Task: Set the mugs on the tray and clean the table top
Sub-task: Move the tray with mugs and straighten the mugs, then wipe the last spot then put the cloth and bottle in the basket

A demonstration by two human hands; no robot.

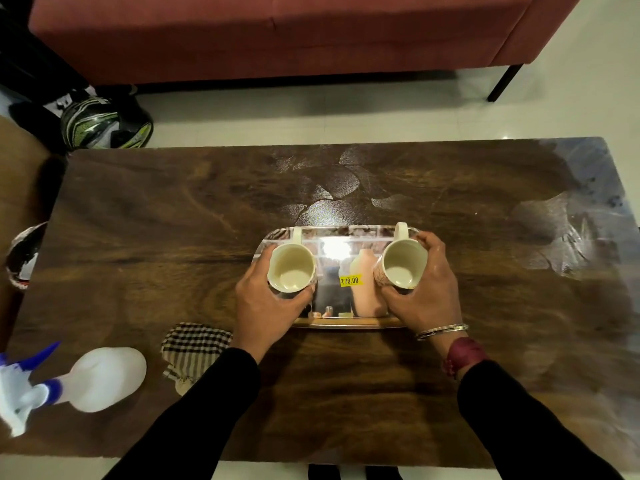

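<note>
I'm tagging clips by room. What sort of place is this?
Probably a home living room: a red sofa stands behind a low wooden coffee table, on a pale tiled floor.

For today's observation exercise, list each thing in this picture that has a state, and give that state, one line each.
Left cream ceramic mug: upright, empty, over the tray, gripped by left hand.
Right cream ceramic mug: empty, tilted, gripped by right hand.
Shiny rectangular metal tray: flat on table, yellow price sticker on it.
Checked cloth: crumpled, untouched.
White spray bottle: lying on its side.
Dark wooden table: smeared with streaks.
</note>
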